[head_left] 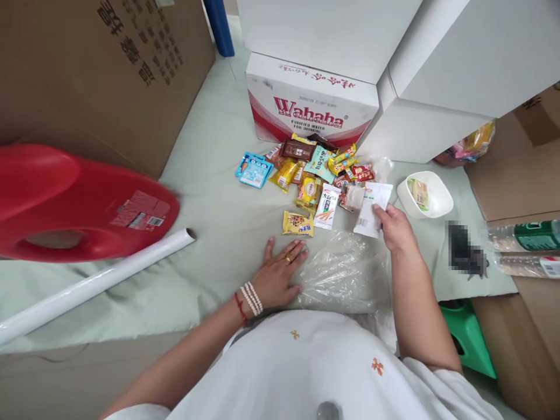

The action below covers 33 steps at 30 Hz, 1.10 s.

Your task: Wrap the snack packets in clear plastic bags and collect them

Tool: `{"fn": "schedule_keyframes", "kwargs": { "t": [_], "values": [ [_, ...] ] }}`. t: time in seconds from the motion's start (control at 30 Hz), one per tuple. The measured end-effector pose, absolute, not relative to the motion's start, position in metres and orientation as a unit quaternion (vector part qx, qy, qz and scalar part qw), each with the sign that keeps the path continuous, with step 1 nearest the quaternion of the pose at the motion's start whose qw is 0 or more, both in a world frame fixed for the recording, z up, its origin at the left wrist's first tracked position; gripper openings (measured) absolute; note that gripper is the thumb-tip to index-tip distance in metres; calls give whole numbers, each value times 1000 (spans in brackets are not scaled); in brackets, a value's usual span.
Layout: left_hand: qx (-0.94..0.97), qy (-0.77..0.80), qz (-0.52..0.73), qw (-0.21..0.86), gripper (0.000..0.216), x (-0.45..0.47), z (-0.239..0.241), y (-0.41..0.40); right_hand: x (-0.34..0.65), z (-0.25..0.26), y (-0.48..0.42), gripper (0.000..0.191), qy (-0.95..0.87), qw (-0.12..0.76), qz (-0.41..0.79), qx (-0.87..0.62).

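Observation:
My right hand [397, 228] pinches a white snack packet [371, 211] by its right edge, above the right side of a snack pile. Palm down on the pale green cloth, my left hand [280, 271] lies with its fingers spread. Just beyond its fingertips sits a yellow cookie packet [298, 223]. A clear plastic bag [343, 274] is spread between my two arms. Beside the cookie packet is another white packet [327, 206]. Behind them lie a brown packet [298, 150], a light green packet [320, 164] and blue packets [254, 170]. A white bowl [425, 194] on the right holds a small packet.
A Wahaha water carton [312, 105] stands behind the snacks, with white cabinets around it. On the left are a red plastic jug [87, 204], a white roll [98, 286] and a large cardboard box [100, 76]. Plastic bottles [531, 236] lie at the right, above a green stool [469, 341].

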<state>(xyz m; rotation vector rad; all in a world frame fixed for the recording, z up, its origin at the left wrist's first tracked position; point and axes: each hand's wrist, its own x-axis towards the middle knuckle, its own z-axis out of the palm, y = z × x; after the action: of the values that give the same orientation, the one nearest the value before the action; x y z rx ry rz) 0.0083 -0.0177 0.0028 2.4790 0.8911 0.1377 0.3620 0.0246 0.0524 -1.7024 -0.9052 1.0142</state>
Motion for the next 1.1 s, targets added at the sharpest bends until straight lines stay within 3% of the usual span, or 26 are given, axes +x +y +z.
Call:
{"fn": "schedule_keyframes", "kwargs": {
  "t": [0.1, 0.2, 0.3, 0.43, 0.53, 0.6, 0.67, 0.73, 0.83, 0.9, 1.1],
  "values": [
    [910, 348, 94, 204, 85, 16, 5, -26, 333, 49, 52, 50, -408, 420, 463, -665],
    [942, 251, 129, 184, 75, 23, 5, -31, 298, 31, 72, 34, -465, 330, 431, -699],
    [949, 167, 112, 242, 69, 29, 3, -31, 273, 15, 82, 24, -495, 293, 355, -737],
    [930, 196, 102, 293, 71, 30, 2, -26, 274, 17, 79, 24, -508, 299, 321, -741],
    [917, 250, 132, 282, 58, 30, 1, -27, 302, 44, 60, 39, -514, 370, 299, -714],
    [909, 284, 147, 267, 48, 35, -1, -30, 325, 68, 38, 65, -510, 437, 302, -676],
    [905, 309, 150, 251, 44, 41, -3, -35, 342, 90, 10, 93, -498, 479, 349, -633],
    [900, 336, 145, 236, 44, 47, -3, -38, 349, 99, -18, 99, -497, 456, 438, -594],
    [892, 373, 130, 221, 54, 48, -1, -41, 346, 85, -55, 78, -523, 304, 581, -545],
    [888, 390, 118, 212, 61, 42, 1, -43, 347, 66, -70, 64, -538, 218, 591, -560],
    [882, 427, 90, 176, 72, 26, 3, -51, 369, 59, -73, 51, -584, 220, 429, -653]
  ]
}}
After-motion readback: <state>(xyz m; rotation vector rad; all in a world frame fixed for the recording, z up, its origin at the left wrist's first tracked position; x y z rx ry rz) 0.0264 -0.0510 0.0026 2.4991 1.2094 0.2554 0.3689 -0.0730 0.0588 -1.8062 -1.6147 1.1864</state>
